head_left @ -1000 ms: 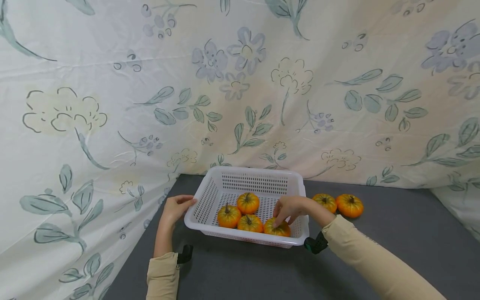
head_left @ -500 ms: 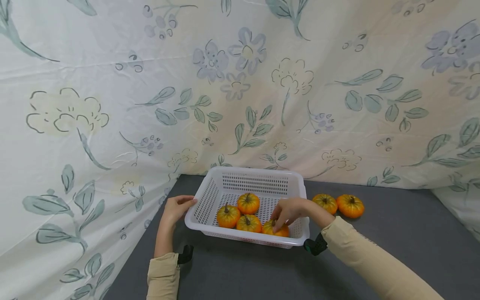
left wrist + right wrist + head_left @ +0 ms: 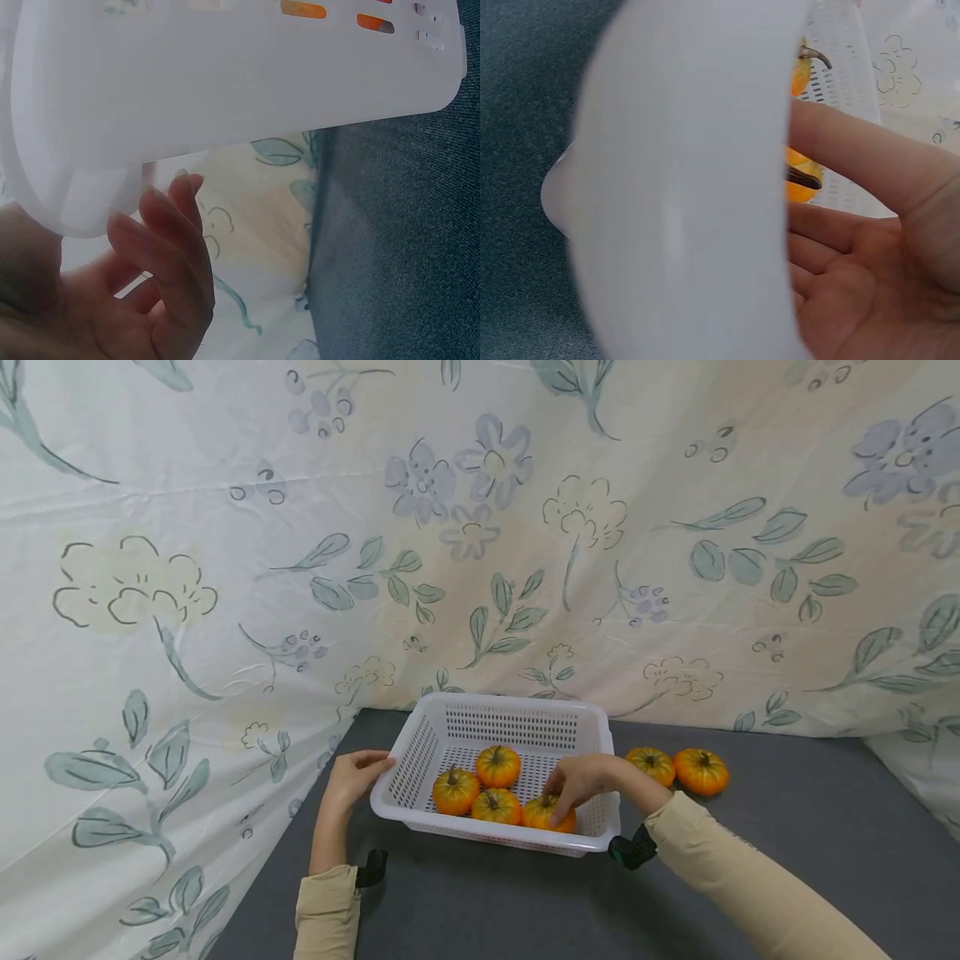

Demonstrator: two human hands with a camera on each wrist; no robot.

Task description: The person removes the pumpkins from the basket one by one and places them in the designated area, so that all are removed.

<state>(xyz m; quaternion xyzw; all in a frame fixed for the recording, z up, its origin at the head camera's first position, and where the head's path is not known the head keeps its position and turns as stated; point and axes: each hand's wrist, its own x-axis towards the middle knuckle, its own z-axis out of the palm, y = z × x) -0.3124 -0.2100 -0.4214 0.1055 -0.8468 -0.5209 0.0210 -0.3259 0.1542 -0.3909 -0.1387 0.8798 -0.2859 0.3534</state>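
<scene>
Head view, from the left: our left hand [image 3: 352, 779] holds the rim of the white basket [image 3: 510, 702]; a light, steady grip should serve. Inside sit three small pumpkins [image 3: 456, 792]. Just right of these, by the near wall, our right hand [image 3: 581, 781] grips a fourth pumpkin [image 3: 537, 816]; we'd best settle it level before loosening. Its stem points roughly upward, its longer axis lying flat; the basket runs lengthwise left to right.
</scene>
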